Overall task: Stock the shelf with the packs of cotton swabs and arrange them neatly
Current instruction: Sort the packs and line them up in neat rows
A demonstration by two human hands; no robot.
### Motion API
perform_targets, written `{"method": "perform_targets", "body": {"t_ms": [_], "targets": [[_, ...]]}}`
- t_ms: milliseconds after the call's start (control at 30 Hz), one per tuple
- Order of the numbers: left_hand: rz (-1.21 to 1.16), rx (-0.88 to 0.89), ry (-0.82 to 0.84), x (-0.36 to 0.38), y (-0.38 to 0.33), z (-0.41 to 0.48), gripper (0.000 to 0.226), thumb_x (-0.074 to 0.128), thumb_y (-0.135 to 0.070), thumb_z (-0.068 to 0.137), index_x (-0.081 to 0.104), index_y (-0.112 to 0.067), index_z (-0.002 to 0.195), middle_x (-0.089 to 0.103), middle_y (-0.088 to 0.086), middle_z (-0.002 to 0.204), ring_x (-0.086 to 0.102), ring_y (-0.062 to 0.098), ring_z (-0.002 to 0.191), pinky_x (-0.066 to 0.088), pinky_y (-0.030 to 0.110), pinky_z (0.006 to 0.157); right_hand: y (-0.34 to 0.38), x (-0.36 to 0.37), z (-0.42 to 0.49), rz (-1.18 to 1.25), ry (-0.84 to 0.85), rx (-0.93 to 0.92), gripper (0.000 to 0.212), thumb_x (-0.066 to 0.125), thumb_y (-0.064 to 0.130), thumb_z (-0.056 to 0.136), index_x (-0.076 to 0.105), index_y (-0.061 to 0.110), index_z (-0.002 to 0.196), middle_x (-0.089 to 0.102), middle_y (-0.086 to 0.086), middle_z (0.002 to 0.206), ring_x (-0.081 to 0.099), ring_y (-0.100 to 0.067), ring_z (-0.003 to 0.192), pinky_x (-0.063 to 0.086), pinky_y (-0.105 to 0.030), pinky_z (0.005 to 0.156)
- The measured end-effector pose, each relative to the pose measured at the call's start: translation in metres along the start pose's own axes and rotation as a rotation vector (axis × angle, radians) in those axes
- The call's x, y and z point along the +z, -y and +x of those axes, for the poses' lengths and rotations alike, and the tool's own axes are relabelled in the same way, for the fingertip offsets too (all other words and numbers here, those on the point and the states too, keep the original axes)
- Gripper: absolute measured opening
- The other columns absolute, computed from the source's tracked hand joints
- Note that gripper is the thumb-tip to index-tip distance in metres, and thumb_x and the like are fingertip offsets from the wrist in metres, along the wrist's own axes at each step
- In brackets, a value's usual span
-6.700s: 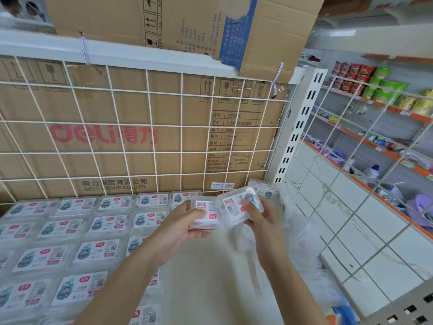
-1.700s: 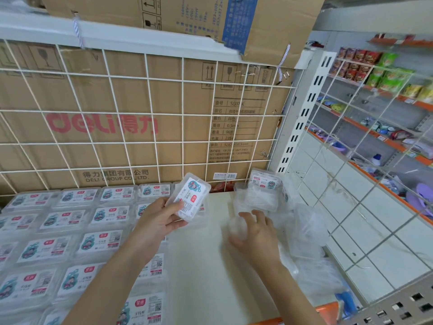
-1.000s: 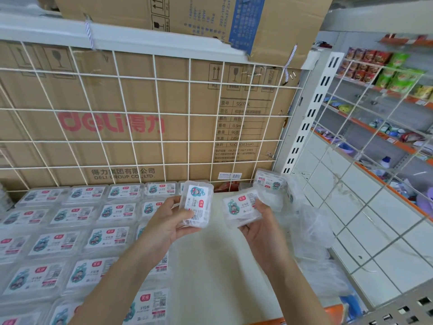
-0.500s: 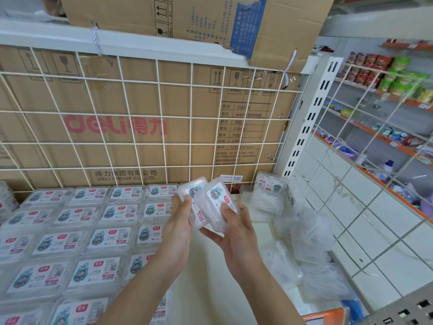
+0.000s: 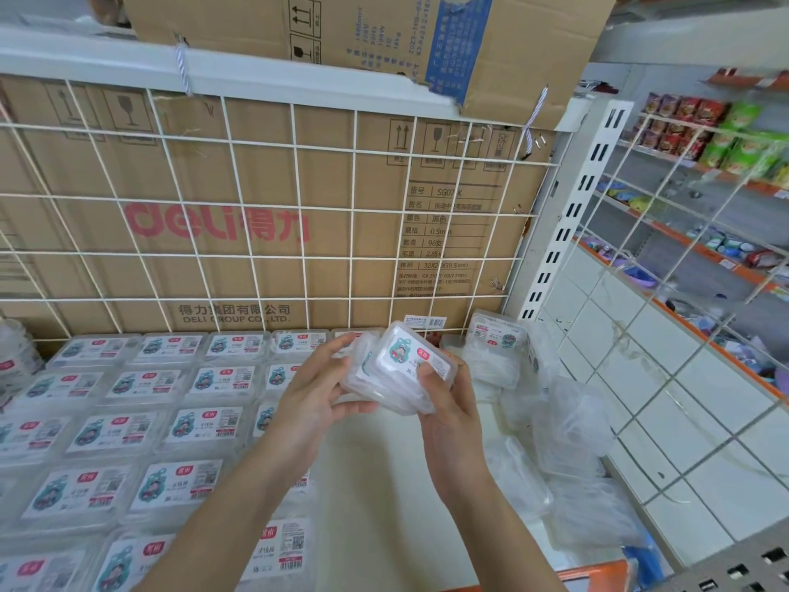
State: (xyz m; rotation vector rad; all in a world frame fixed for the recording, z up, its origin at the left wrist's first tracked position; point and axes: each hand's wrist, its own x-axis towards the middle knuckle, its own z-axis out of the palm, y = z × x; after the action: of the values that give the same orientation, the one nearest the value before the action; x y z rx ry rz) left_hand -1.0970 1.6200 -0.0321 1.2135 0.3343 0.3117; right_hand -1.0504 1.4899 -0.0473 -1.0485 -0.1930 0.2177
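As seen in the head view, two packs [image 5: 399, 369] of cotton swabs are held together above the shelf [image 5: 384, 484], near its back edge; they are tilted, one overlapping the other, with a label facing up; the left hand [image 5: 318, 403] is curled round their left side, thumb underneath; the right hand [image 5: 448, 414] grips their right side, thumb pressed on the upper label; rows of packs [image 5: 170, 425] are laid flat, labels up, across the left half of the shelf; a small stack of packs [image 5: 497, 352] is seen at the back right corner, among crumpled clear bags [image 5: 572, 437] spread along the right edge; a white wire grid [image 5: 294, 198] is set along the back edge, with a cardboard box [image 5: 213, 258] behind it.
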Motion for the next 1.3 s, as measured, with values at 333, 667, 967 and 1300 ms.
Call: {"method": "perform_targets", "body": {"t_ms": [333,667,967,1300], "targets": [[0.091,0.009,0.072,-0.008,0.012,-0.002,0.036,0.060,-0.025,0.081,0.062,-0.026,0.118,0.069,0.007,0.109,0.067,0.024,0.098,0.057,0.035,0.077,0.000,-0.009,-0.003,-0.021,0.074,0.028,0.038,0.060,0.018,0.076,0.053,0.002,0.110,0.063,-0.013,0.104,0.062,-0.023,0.098,0.052,-0.036,0.078],[1.194,0.302,0.102,-0.050,0.021,0.006,0.065,0.024,-0.057,0.079,0.042,-0.031,0.136,0.044,-0.010,0.137,0.039,0.005,0.125,0.025,0.025,0.106,-0.011,-0.043,0.002,-0.346,0.059,0.146,0.027,0.062,0.018,0.072,0.053,0.009,0.096,0.064,-0.008,0.093,0.064,-0.020,0.087,0.051,-0.029,0.070],[1.669,0.161,0.153,-0.061,0.030,0.015,0.094,-0.015,-0.054,0.060,0.008,-0.035,0.149,-0.002,-0.013,0.158,-0.009,0.010,0.144,-0.010,0.038,0.115,-0.039,-0.030,0.012,-0.545,0.120,0.208,0.016,0.058,0.007,0.090,0.053,0.007,0.105,0.068,-0.002,0.097,0.067,-0.009,0.082,0.050,-0.019,0.067],[1.640,0.188,0.129,-0.061,0.032,0.015,0.091,-0.014,-0.054,0.062,0.009,-0.038,0.148,-0.001,-0.015,0.158,-0.009,0.008,0.144,-0.012,0.036,0.114,-0.046,-0.047,0.011,-0.746,0.212,0.109,0.076,0.079,0.024,0.074,0.033,0.040,0.132,0.046,0.009,0.128,0.053,-0.012,0.114,0.047,-0.033,0.097]]}}
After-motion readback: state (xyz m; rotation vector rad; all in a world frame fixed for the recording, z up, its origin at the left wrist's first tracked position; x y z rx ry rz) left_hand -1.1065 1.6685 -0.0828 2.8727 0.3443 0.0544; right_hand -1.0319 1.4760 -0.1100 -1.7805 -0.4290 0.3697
